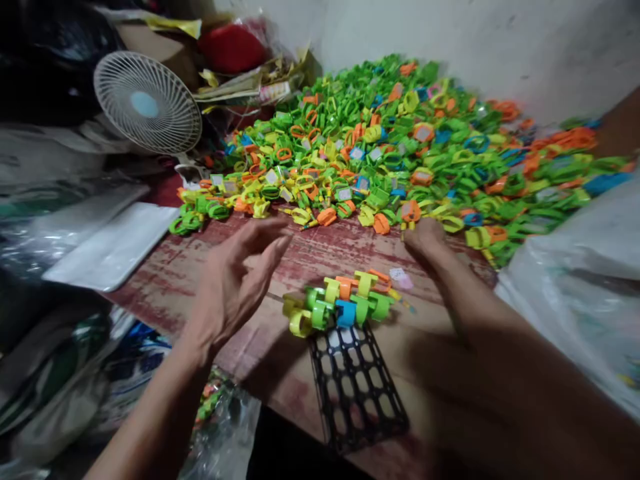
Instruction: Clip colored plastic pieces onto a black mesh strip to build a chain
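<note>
My left hand (245,273) is held above the table, fingers stretched out and parted from the thumb, with nothing in it. At the front edge of a big pile of plastic toy watches (345,153) is my right hand (427,240), somewhat blurred. Its fingers are mostly hidden, and an orange toy watch (411,211) lies right at its tip. Between my hands, a black plastic grid tray (345,387) lies slanted on the table. Green, yellow, orange and blue toy watches (345,300) stand in rows over its far end.
A white fan (147,103) stands at the back left, near a white flat package (115,247). A translucent plastic bag (585,260) bulges at the right edge. A small pale paper label (401,277) lies on the worn red table (200,267). Below left is a clear bag (225,420) with colourful pieces.
</note>
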Motion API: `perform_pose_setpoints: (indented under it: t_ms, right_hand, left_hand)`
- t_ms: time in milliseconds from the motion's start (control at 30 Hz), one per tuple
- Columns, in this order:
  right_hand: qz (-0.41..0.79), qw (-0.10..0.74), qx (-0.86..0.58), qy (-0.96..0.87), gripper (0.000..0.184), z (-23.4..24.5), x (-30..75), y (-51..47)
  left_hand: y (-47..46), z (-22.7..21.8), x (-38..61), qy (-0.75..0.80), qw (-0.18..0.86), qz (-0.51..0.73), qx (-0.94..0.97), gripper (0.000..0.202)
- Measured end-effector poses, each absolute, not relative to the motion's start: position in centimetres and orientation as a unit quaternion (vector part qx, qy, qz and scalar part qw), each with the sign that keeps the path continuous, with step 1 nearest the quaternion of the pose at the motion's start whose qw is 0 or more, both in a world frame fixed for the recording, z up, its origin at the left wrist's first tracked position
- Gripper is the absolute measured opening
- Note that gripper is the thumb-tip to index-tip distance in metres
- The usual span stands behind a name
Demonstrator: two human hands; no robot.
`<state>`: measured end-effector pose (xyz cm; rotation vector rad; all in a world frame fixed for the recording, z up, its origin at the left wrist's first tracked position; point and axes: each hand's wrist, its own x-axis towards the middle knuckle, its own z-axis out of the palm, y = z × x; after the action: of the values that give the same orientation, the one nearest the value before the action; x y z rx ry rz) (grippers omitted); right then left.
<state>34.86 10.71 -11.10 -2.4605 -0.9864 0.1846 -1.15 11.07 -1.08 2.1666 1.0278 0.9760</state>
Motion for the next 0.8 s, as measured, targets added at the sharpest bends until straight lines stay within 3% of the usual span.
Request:
perform_pose_setpoints:
  t_ms: [133,300,467,600,800]
  right_hand:
    - [0.081,0.269,-0.897,-0.342,0.001,-9.3,33.4,8.8]
    - [0.164,0.395,-0.833,-0.352,0.016,-9.4,29.1,2.5]
    - [0.262,0.449,-0.782,-0.344,0.03,-11.2,25.2,-5.9]
    - [0.27,0.497,-0.753,-0.335,0.043,-12.3,20.7,-10.6]
    - [0.165,0.425,-0.773,-0.441,0.032,-12.8,14.6,-9.8]
  left_hand:
    - [7.2,-7.0,-5.3,0.478,0.301,0.321,0.76,0.028]
    - [2.9,-12.8,-4.6,0.438,0.289,0.3,0.797,0.034]
    - [2.6,-14.3,-2.0,0.427,0.232,0.223,0.845,0.024]
    - [2.4,-14.7,-0.9,0.434,0.229,0.208,0.846,0.03]
    - [1.9,-14.2,-1.5,0.4,0.219,0.186,0.871,0.034]
